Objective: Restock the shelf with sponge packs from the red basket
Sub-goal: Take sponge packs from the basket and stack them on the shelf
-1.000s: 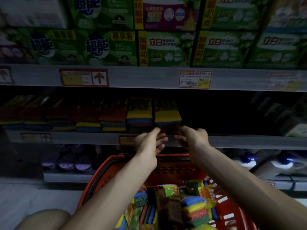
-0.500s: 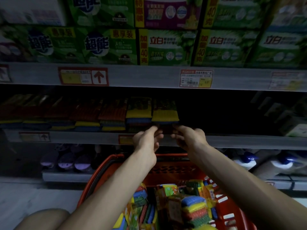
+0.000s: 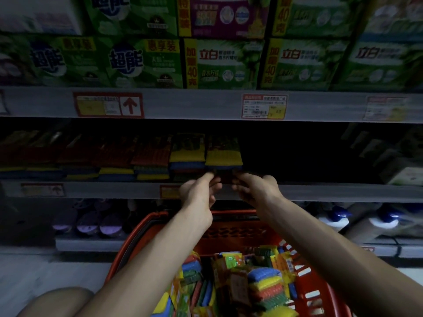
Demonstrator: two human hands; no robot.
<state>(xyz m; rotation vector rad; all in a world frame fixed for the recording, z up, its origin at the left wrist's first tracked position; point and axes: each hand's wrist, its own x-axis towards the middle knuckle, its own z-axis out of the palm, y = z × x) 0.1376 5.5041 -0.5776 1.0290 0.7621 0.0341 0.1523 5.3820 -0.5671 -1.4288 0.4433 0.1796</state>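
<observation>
Your red basket (image 3: 238, 236) sits low in front of you, between your forearms and just below the shelf (image 3: 320, 192). It is well filled with sponge packs (image 3: 265, 284) lying loose at all angles, some flat, some on edge. Each one is a clear wrapper around stacked sponges in blue, yellow, red and green layers, with a printed card at one end.

On the shelf, a row of the same packs (image 3: 114, 161) runs from the far left to about the middle, standing in short stacks side by side. The left ones show mostly red tops in the gloom. The two at the right end show a bright yellow layer over a blue one. The end stack (image 3: 223, 156) is the last in the row, and to its right the shelf is too dark to read.

Your left hand (image 3: 199, 193) and right hand (image 3: 256, 188) are both up at the shelf's front lip, right under that end stack. Their fingertips point toward each other, close but apart. The fingers are bent, and their tips reach a dark red pack (image 3: 225, 177) at the bottom of the stack. It is too dim there to tell whether you are pinching it or only touching it.

Green detergent boxes (image 3: 224, 62) fill the shelf above.
</observation>
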